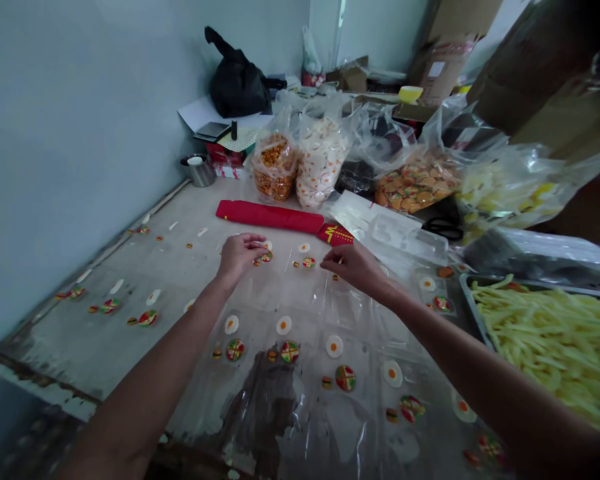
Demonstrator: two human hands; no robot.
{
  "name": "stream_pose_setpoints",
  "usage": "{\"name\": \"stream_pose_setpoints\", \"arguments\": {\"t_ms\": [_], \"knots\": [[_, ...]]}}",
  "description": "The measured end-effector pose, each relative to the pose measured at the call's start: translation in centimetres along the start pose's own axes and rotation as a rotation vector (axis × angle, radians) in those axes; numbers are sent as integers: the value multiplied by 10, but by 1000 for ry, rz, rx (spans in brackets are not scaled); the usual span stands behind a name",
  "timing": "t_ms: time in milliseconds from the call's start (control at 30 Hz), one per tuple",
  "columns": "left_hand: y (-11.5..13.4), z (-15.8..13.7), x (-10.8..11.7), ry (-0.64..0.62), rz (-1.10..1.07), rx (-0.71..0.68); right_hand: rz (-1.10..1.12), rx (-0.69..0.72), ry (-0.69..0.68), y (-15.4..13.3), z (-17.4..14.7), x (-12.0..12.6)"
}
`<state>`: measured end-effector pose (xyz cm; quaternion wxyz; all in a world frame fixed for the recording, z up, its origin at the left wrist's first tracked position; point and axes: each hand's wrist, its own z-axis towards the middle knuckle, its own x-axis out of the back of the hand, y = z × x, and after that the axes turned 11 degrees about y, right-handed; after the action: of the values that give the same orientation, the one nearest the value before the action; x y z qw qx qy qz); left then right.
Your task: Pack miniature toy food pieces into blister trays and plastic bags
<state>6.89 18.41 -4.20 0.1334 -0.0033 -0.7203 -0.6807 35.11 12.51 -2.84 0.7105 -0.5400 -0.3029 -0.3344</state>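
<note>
My left hand [240, 257] is over the far part of the table, thumb and fingers pinched together. Its fingertips are beside a toy fried egg [267, 246] and a small toy pizza [267, 257]. What the pinch holds, if anything, is hidden. My right hand [356, 268] is also closed in a pinch, to the right of another toy pizza [309, 263], with a tiny toy burger [335, 277] just below its fingers. Whether it grips a piece cannot be seen. Clear plastic trays [300, 297] lie in rows, with an egg, a pizza and a burger piece in many compartments.
A red folded fabric strip [270, 217] lies beyond my hands. Behind it stand plastic bags of orange pieces [275, 175], toy eggs [323, 163] and brown pieces [415, 183]. A metal tray of pale yellow strips [550, 340] is at right. A metal cup [200, 172] stands near the wall.
</note>
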Motion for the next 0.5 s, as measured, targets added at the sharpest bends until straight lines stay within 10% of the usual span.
{"name": "stream_pose_setpoints", "arguments": {"t_ms": [300,500], "knots": [[4,8,-10,-47,474,-237,110,-200,129,50,-66,70],[16,21,-3,-241,829,-292,-28,-194,506,79,-44,136]]}}
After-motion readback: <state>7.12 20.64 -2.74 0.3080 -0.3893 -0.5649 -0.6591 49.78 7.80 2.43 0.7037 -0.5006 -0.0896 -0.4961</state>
